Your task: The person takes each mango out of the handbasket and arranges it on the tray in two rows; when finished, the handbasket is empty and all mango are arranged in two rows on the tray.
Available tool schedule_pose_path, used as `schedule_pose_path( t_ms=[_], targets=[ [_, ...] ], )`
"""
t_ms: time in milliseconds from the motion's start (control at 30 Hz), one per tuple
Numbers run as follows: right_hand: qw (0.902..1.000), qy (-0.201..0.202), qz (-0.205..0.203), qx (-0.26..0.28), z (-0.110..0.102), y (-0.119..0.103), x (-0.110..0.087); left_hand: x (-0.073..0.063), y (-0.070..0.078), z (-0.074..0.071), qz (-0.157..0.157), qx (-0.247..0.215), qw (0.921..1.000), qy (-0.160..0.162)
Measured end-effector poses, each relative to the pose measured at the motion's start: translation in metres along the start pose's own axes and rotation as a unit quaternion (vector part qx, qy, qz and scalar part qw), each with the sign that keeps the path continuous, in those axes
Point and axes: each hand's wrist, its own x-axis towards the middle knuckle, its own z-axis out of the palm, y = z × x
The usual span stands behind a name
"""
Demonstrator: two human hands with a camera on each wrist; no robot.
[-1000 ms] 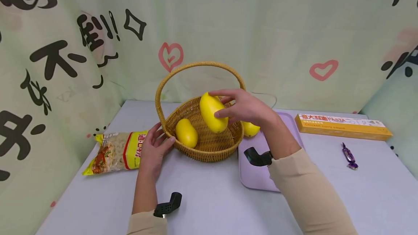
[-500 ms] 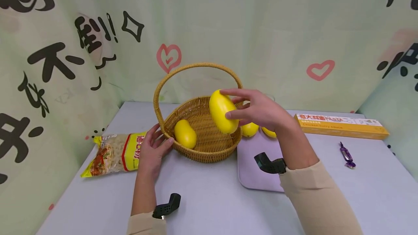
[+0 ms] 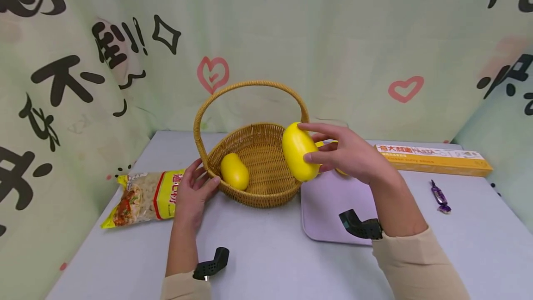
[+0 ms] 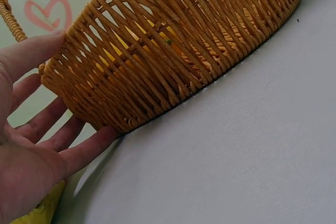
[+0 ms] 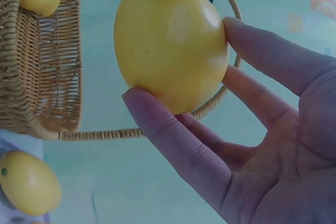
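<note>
- A person's right hand (image 3: 354, 154) grips an oval yellow fruit (image 3: 299, 152) between thumb and fingers, holding it up at the right rim of a wicker basket; the right wrist view shows its green stem end.
- The left hand (image 3: 195, 193) touches the left end of the basket (image 3: 260, 200), thumb at the rim, fingers spread and extended along the outer wall rather than closed.
- Inside the basket, towards its left, lies a second yellow fruit (image 3: 234, 171).
- Right of the basket is a purple tray (image 3: 333, 212); a third yellow fruit (image 5: 30, 182) lies on it in the right wrist view.
- Also on the pale surface (image 3: 266, 253): a yellow-ended food bag (image 3: 141, 198) at left, an orange-and-white pasta box (image 3: 433, 163) and a purple-wrapped candy (image 3: 440, 197) at right.
</note>
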Motion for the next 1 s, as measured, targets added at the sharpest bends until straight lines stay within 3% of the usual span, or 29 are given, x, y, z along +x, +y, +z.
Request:
schedule_pose_path(
  t_ms=[233,567,1000],
  targets=[
    [0.9995,0.019,0.027,0.003,-0.004,0.015,-0.011,-0.001,0.000,0.001,-0.002,-0.003,1.0000,0.000],
    [0.9989,0.038,0.026,-0.001,-0.006,0.034,-0.022,0.000,0.000,0.002,-0.002,-0.010,0.9999,-0.004],
    [0.9972,0.041,0.061,-0.011,-0.001,0.059,-0.034,0.001,-0.003,0.001,0.012,-0.020,0.9997,-0.007]
  ],
)
